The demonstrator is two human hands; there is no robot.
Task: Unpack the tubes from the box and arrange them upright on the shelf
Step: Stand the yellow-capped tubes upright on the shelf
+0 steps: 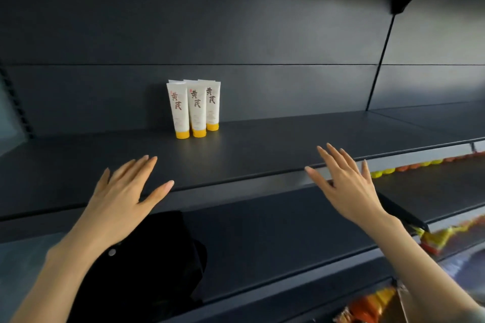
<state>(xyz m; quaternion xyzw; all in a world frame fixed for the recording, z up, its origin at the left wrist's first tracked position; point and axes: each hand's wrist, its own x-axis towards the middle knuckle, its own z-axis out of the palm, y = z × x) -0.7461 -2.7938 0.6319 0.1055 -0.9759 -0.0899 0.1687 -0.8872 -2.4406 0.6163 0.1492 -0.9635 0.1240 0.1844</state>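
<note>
Tubes (pixel 193 108) upright on shelf (pixel 262 149), beyond both flat empty hands

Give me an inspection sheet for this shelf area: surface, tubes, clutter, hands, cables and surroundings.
Surface: dark grey shelf with a dark back panel.
Job's things: at least three white tubes with yellow caps stand cap-down, side by side near the back panel.
Clutter: black fabric item on the shelf below.
Grippers: left hand and right hand both open, fingers straight, holding nothing, by the shelf's front edge.
Cables: nothing seen.
Surroundings: yellow and orange packets and coloured lids on lower shelves at right.
</note>
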